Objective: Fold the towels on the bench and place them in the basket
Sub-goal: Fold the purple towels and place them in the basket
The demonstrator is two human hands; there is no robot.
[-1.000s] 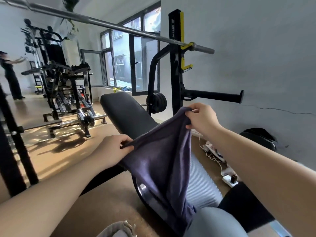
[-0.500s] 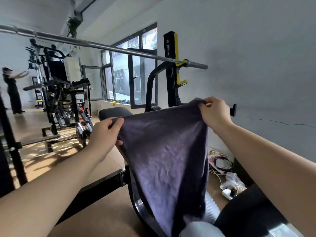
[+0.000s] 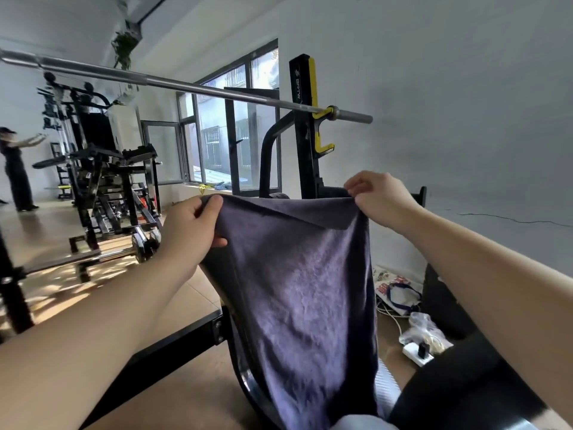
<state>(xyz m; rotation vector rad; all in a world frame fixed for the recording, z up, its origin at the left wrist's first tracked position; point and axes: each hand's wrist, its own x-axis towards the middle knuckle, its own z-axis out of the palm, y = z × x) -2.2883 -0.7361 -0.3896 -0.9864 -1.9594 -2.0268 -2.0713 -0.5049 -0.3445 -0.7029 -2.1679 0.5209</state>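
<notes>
Spread wider and lifted since before, the purple towel [image 3: 304, 290] hangs taut, corners pinched by both hands.

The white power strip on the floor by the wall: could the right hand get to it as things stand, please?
Probably not right away. The right hand is pinching the top corner of the purple towel, which the left hand holds too. The power strip lies uncovered low beside the bench; the towel must be released first.
</notes>
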